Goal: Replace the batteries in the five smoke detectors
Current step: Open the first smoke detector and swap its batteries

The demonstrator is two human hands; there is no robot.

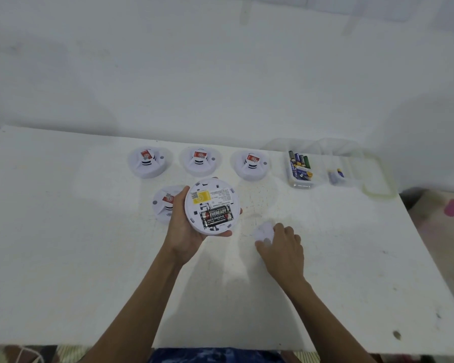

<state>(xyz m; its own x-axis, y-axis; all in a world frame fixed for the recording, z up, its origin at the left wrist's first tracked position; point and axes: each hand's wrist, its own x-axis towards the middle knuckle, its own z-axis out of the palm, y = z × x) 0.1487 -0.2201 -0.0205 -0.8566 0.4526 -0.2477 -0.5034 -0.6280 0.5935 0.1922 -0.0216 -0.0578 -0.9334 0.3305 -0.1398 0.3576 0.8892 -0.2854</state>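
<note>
Centre of the frame: left hand (184,231) raised above the white worktop (89,258), fingers and thumb curled round the rim of a round white smoke detector (211,205), gripping it from the left and from underneath. Detector turned back side up and tilted a little toward the camera; yellow label (201,198) on its upper half; below the label an uncovered battery slot with two black batteries (216,216) lying side by side. Lower right of centre: right hand (281,244) low on the worktop, back of the hand up, thumb and fingertips closed on a small white piece (263,231), pinching it against or just above the surface; cannot tell which. Just left of the held detector, partly hidden by the left hand, a second detector (164,205) face up on the worktop. Further back, a row of three more, face up with red stickers on top: one at left (148,162), one in the middle (200,161), one at right (250,163). Right of that row, a clear plastic box (300,166) with several batteries in blue, black and green, and beside it a clear tray (337,175) with a couple more. At far right, touching the tray, a clear lid with a pale green rim (376,176).
</note>
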